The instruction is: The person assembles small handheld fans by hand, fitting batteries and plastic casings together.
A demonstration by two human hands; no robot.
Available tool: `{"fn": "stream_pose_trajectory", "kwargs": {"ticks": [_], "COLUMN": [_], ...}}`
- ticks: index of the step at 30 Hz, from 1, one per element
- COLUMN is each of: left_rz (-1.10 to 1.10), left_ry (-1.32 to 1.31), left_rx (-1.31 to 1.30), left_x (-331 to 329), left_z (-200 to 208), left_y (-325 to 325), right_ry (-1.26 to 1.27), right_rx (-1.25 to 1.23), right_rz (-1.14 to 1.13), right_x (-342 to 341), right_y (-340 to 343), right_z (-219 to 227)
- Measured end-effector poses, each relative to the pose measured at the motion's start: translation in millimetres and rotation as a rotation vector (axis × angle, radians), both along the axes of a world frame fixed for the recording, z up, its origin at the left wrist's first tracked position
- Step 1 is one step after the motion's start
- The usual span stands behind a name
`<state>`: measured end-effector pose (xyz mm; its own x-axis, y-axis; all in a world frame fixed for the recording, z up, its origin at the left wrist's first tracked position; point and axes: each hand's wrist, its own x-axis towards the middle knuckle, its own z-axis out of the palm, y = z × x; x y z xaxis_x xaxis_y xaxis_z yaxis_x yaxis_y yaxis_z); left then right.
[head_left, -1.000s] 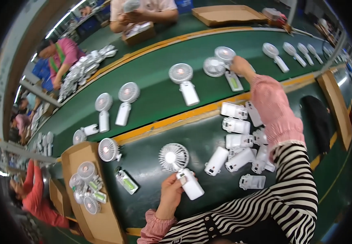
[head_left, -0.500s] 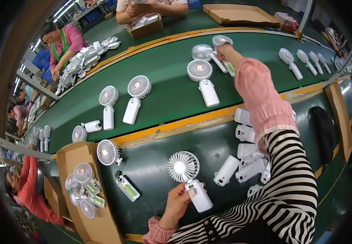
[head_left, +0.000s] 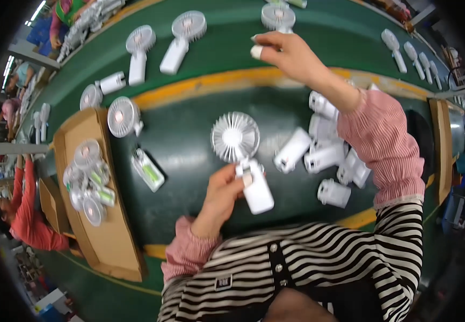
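Note:
My left hand [head_left: 219,194] grips a white handheld fan [head_left: 259,195] by the top of its handle, thumb across the front, with the round grille pointing away from me. Above the yellow-edged ledge, my right hand [head_left: 299,60] reaches out with thumb and forefinger apart, white covers on their tips, and nothing visible between them. It partly hides a white fan [head_left: 278,17] lying on the belt behind it. Several white handle shells [head_left: 292,150] lie right of the held fan. To its left are an opened handle with a green battery [head_left: 149,170] and a loose fan head [head_left: 124,117].
A shallow cardboard tray [head_left: 109,244] at left contains several open fans with green batteries. Other white fans [head_left: 174,55] lie along the green belt [head_left: 227,51]. A cardboard edge [head_left: 441,150] stands at far right. A person in red [head_left: 31,214] works at left.
My right hand has come back toward me from the fans on the belt. My left hand keeps hold of its fan. The view has tilted downward, so the scene sits higher.

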<state>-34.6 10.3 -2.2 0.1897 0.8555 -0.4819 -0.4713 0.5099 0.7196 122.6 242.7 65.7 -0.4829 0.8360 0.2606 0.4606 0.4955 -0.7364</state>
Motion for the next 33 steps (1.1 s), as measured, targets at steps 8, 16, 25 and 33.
{"fn": "stream_pose_trajectory", "kwargs": {"ticks": [8, 16, 25, 33], "left_rz": [-0.198, -0.454, -0.512, -0.482], "left_ry": [0.073, -0.416, -0.298, -0.291], "left_rx": [0.169, 0.105, 0.018, 0.046], "left_x": [18.5, 12.6, 21.7, 22.7], "left_z": [12.0, 12.9, 2.3, -7.7], "left_y": [-17.9, -60.3, -65.5, -65.1], "right_ry": [-0.017, 0.438, -0.036, 0.405], "right_rx": [-0.339, -0.882, -0.5, -0.282], "right_rz": [0.055, 0.225, -0.106, -0.282], "right_x": [-0.5, 8.3, 4.9, 16.6], "right_y": [-127.5, -163.7, -190.6, -212.3], "right_z": [-19.6, -41.5, -26.7, -34.6]}}
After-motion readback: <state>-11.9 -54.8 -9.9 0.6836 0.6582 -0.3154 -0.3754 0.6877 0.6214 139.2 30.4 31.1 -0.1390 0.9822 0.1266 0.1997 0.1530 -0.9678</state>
